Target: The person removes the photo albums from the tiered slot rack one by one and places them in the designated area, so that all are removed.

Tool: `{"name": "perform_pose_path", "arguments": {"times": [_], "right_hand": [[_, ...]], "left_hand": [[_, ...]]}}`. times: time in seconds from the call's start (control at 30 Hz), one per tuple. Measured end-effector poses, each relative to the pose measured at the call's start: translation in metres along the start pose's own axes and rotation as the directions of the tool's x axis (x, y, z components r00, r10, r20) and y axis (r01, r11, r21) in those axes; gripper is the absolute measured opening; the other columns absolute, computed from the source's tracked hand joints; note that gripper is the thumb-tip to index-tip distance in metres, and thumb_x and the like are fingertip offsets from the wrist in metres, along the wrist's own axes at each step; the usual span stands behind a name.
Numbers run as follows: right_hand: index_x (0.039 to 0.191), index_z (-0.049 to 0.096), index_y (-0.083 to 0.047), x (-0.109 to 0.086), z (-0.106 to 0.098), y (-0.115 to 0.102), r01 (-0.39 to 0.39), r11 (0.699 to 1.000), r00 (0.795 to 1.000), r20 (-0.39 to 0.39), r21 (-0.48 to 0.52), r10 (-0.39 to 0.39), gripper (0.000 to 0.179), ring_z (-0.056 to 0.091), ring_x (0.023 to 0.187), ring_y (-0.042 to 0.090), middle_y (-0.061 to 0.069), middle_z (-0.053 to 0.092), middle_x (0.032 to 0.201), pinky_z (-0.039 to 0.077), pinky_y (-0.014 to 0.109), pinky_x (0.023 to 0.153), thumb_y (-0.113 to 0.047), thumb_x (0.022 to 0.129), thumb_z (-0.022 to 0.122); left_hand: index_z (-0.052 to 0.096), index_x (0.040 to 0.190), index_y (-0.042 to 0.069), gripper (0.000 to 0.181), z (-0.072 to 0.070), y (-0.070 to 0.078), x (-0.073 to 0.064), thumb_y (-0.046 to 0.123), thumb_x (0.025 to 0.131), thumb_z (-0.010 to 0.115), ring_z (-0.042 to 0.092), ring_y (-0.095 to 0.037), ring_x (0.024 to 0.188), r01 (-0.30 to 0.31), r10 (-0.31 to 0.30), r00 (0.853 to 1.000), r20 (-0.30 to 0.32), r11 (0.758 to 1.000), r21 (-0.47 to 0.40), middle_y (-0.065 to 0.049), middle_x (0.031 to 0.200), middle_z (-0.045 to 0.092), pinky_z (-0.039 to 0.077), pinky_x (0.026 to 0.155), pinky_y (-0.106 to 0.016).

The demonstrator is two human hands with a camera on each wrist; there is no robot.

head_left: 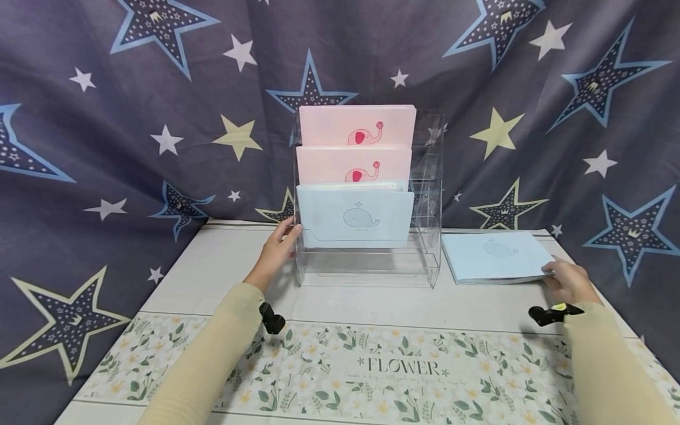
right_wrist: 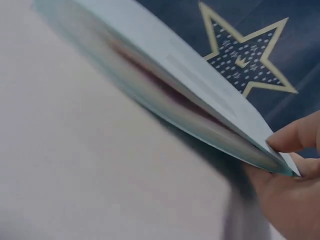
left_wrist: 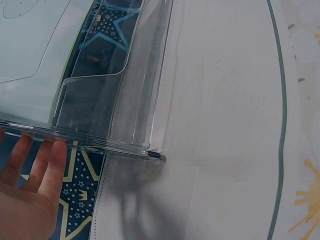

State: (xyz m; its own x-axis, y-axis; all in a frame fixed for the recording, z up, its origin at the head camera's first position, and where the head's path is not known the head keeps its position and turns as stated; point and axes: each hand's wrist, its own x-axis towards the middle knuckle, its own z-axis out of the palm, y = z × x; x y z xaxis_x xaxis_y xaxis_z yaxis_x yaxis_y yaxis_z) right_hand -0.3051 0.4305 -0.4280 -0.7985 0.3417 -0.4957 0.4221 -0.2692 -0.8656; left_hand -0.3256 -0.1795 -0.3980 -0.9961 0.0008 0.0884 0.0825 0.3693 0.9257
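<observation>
A clear acrylic rack [head_left: 366,277] with stepped tiers stands upright on the table. Two pink booklets with a red elephant, the upper one [head_left: 324,125] and the lower one [head_left: 324,165], sit in its higher tiers. Below them stands a light blue whale booklet [head_left: 324,215]. My left hand [head_left: 276,251] touches the rack's left side, its fingertips [left_wrist: 56,150] against the clear wall. To the right, my right hand [head_left: 574,282] pinches the near right corner of another light blue whale booklet [head_left: 478,260]. The right wrist view shows its page edges, slightly parted, between thumb and fingers.
A white cloth with a floral band [head_left: 329,378] covers the table [head_left: 223,242]. Behind hangs a dark curtain [head_left: 212,71] with stars, close to the table's back edge. The rack's lowest tier, at the front, holds no booklet.
</observation>
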Motion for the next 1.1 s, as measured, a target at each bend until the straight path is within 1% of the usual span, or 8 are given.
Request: {"name": "perform_pose_path", "arguments": {"times": [0.03,0.2,0.3,0.4,0.63,0.9,1.0,1.1], "right_hand": [[0.158,0.004,-0.027,0.002,0.001,0.003,0.014,1.0,1.0,0.006,0.01,-0.014,0.074,0.011,0.146,0.001,-0.011,-0.001,0.164,0.023,0.017,0.115,-0.001,0.099,0.041],[0.159,0.006,-0.026,0.003,0.006,0.013,0.051,0.983,0.997,0.043,0.174,-0.06,0.075,0.014,0.144,-0.001,-0.012,0.004,0.163,0.027,0.012,0.11,0.007,0.099,0.036],[0.159,0.013,-0.028,0.001,0.011,0.014,0.049,0.964,0.999,-0.012,0.262,-0.047,0.075,0.02,0.142,-0.002,-0.014,0.011,0.163,0.034,0.008,0.103,0.008,0.099,0.038],[0.159,0.019,-0.026,0.002,0.015,0.015,0.064,0.961,0.996,-0.075,0.269,-0.045,0.073,0.026,0.14,-0.001,-0.012,0.017,0.163,0.037,0.007,0.1,0.009,0.098,0.04],[0.16,0.016,-0.018,0.01,0.021,0.017,0.12,0.982,0.983,-0.159,0.147,-0.097,0.072,0.023,0.144,0.004,-0.006,0.014,0.165,0.028,0.014,0.111,0.004,0.098,0.043],[0.161,0.01,-0.016,0.005,0.025,0.016,0.176,0.98,0.953,-0.234,-0.095,-0.193,0.074,0.018,0.147,0.015,0.005,0.008,0.167,0.025,0.027,0.118,-0.003,0.097,0.045],[0.161,0.016,-0.013,0.0,0.023,0.014,0.189,0.95,0.935,-0.249,-0.249,-0.252,0.075,0.024,0.147,0.022,0.01,0.018,0.165,0.028,0.033,0.119,-0.006,0.093,0.048],[0.159,0.021,-0.007,-0.003,0.02,0.01,0.218,0.882,0.913,-0.232,-0.417,-0.335,0.073,0.03,0.145,0.03,0.016,0.028,0.161,0.03,0.038,0.119,-0.012,0.092,0.049]], "left_hand": [[0.031,0.158,0.024,0.065,0.0,0.0,0.0,0.056,0.103,0.045,0.044,-0.034,0.135,0.002,-0.002,1.0,0.0,1.0,0.0,-0.014,0.15,0.041,0.051,0.102,-0.049],[0.032,0.158,0.024,0.064,-0.001,0.0,0.0,0.056,0.103,0.045,0.044,-0.033,0.134,0.001,-0.001,1.0,-0.002,1.0,-0.004,-0.013,0.149,0.041,0.051,0.102,-0.048],[0.033,0.157,0.025,0.063,-0.001,0.0,-0.001,0.056,0.103,0.045,0.045,-0.032,0.133,-0.002,0.002,1.0,-0.008,1.0,-0.005,-0.013,0.148,0.042,0.051,0.102,-0.048],[0.032,0.158,0.023,0.064,-0.001,0.001,-0.001,0.054,0.104,0.045,0.045,-0.033,0.134,-0.003,0.003,1.0,-0.008,1.0,-0.011,-0.014,0.148,0.042,0.05,0.103,-0.049],[0.031,0.158,0.022,0.064,-0.001,0.001,-0.001,0.053,0.104,0.046,0.044,-0.033,0.134,-0.004,0.004,1.0,-0.003,1.0,-0.027,-0.015,0.149,0.041,0.049,0.103,-0.05],[0.033,0.158,0.021,0.062,-0.001,0.002,-0.002,0.051,0.105,0.046,0.046,-0.033,0.132,-0.014,0.014,1.0,-0.003,0.999,-0.031,-0.015,0.148,0.043,0.052,0.101,-0.048],[0.033,0.157,0.021,0.062,0.0,0.002,-0.002,0.051,0.105,0.047,0.046,-0.033,0.132,-0.015,0.015,1.0,-0.005,0.999,-0.034,-0.015,0.148,0.043,0.052,0.101,-0.048],[0.033,0.157,0.021,0.061,0.0,0.003,-0.002,0.05,0.105,0.046,0.046,-0.033,0.132,-0.014,0.014,1.0,-0.007,0.999,-0.033,-0.016,0.148,0.043,0.052,0.101,-0.048]]}}
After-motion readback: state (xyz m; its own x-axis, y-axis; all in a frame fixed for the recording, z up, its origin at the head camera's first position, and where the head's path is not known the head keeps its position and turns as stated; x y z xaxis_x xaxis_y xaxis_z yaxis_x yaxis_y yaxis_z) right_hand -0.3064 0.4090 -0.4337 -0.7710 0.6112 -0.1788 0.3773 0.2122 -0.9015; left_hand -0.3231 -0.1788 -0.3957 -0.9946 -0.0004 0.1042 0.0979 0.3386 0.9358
